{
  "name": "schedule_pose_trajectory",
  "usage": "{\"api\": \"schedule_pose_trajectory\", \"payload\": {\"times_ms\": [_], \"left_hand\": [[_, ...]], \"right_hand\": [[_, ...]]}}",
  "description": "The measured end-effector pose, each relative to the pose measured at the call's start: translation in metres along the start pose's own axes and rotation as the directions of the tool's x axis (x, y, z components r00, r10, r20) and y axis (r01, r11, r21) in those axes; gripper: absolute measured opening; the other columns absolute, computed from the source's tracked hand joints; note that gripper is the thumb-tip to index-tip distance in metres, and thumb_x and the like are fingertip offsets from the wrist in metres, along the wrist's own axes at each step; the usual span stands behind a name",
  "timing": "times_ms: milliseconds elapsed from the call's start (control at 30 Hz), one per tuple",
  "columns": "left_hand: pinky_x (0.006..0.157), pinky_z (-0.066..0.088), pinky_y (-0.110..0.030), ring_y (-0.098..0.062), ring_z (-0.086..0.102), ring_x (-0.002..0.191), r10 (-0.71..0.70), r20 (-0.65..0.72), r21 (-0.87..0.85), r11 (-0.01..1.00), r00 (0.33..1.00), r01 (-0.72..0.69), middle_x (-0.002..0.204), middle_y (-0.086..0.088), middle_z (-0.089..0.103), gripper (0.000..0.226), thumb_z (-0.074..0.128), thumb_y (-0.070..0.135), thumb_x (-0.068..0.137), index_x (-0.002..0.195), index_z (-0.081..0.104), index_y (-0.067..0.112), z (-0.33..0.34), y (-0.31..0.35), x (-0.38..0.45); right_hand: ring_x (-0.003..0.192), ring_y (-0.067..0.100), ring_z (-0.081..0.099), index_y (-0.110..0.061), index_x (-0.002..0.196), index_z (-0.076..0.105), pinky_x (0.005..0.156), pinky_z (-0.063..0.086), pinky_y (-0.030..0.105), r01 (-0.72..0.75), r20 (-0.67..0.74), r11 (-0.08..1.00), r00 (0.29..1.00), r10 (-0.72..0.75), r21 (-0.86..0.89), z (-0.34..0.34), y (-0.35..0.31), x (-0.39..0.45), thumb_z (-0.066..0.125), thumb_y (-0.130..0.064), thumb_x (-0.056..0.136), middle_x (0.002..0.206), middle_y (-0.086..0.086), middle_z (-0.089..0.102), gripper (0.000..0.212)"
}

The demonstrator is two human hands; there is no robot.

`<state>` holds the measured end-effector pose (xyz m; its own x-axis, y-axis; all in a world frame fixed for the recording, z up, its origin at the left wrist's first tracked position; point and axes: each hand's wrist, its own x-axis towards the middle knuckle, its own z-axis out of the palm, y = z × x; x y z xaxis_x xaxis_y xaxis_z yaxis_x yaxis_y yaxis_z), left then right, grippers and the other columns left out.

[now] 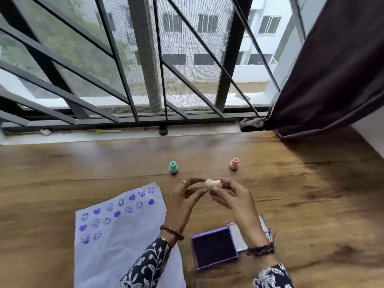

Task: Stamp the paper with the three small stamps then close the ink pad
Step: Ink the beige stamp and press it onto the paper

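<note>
Head view — forward, down, close

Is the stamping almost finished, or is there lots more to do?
Partly done: the paper already carries many purple smileys and hearts. Right now both the left hand and right hand hold the cream stamp above the table; the teal stamp and pink stamp stand aside. Still left: the ink pad lies open and needs closing.

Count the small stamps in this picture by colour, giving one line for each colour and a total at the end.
Teal stamp, standing on the table: 1
Pink stamp, standing on the table: 1
Cream stamp, held between the left hand and right hand: 1
Total: 3
</note>
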<state>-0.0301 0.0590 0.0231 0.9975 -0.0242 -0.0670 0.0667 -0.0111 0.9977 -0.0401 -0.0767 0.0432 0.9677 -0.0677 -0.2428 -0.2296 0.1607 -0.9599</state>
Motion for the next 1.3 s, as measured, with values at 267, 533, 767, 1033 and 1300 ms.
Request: {"api": "schedule_pose_trajectory", "payload": {"times_ms": [267,533,767,1033,1300], "left_hand": [[0.067,0.052,-0.013,-0.007,0.07,0.081,0.004,0.084,-0.175,0.985,0.996,0.011,0.08,0.012,0.076,0.019,0.071,0.013,0.07,0.086,0.074,0.024,-0.009,0.031,-0.08],[0.071,0.053,-0.012,-0.003,0.07,0.08,0.041,0.055,-0.013,0.999,0.998,-0.041,0.078,0.021,0.074,0.021,0.077,0.014,0.067,0.083,0.073,0.027,-0.018,0.029,-0.116],[0.067,0.05,-0.007,0.004,0.068,0.074,0.021,0.047,0.125,0.992,0.999,-0.026,0.082,0.005,0.072,0.021,0.075,0.01,0.07,0.087,0.071,0.023,-0.035,0.009,-0.126],[0.075,0.057,-0.023,-0.011,0.07,0.081,-0.066,0.013,0.18,0.982,0.998,0.063,0.089,-0.003,0.072,0.015,0.072,0.016,0.075,0.089,0.069,0.019,-0.04,-0.021,-0.122],[0.066,0.059,-0.028,-0.013,0.068,0.074,-0.127,0.042,0.149,0.982,0.991,0.119,0.084,-0.003,0.068,0.009,0.066,0.018,0.082,0.089,0.062,0.021,-0.04,-0.03,-0.108]], "right_hand": [[0.078,0.009,0.07,-0.024,0.091,0.07,0.065,0.055,0.017,0.034,0.005,0.998,0.999,-0.034,0.051,0.003,0.001,-0.092,0.064,-0.032,0.072,0.083,-0.004,0.075,0.021],[0.053,0.003,0.049,-0.016,0.08,0.063,0.049,0.045,0.014,-0.027,-0.142,0.979,0.988,0.057,0.204,0.025,0.017,-0.129,0.045,-0.024,0.094,0.06,-0.007,0.055,0.024],[0.04,0.006,0.051,-0.003,0.084,0.06,0.038,0.045,0.015,-0.249,-0.072,0.727,0.922,0.379,0.64,0.009,0.022,-0.137,0.04,-0.015,0.096,0.059,0.004,0.055,0.026],[0.061,0.009,0.066,-0.004,0.089,0.065,0.057,0.057,0.015,-0.266,-0.048,0.787,0.935,0.351,0.557,-0.001,0.034,-0.134,0.05,-0.001,0.088,0.069,0.004,0.074,0.015],[0.077,0.013,0.064,-0.018,0.086,0.068,0.067,0.052,0.021,-0.083,-0.28,0.962,0.96,0.007,-0.26,0.0,0.048,-0.128,0.066,-0.014,0.082,0.081,-0.001,0.07,0.006]]}}
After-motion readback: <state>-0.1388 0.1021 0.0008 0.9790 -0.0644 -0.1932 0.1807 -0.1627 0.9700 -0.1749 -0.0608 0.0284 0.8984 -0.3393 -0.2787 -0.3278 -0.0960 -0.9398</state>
